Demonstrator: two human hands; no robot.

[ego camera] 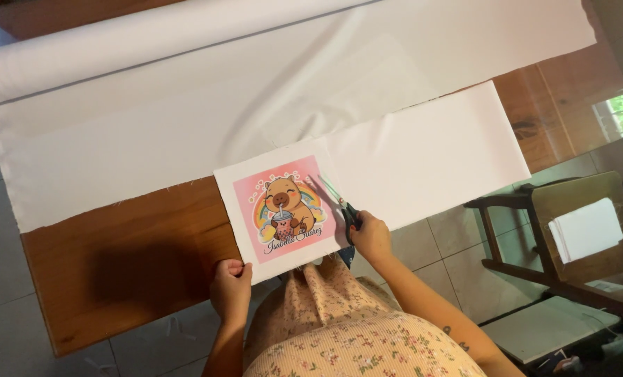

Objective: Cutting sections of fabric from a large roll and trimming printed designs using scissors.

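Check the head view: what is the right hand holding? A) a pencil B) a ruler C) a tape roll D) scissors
D: the right hand grips dark-handled scissors with the blades lying along the right edge of the printed fabric panel, while the left hand pinches the panel's lower left corner.

Bare table lower left of frame: room for my left hand. Fabric roll blocks top edge. Chair crowds lower right, beside my right hand.
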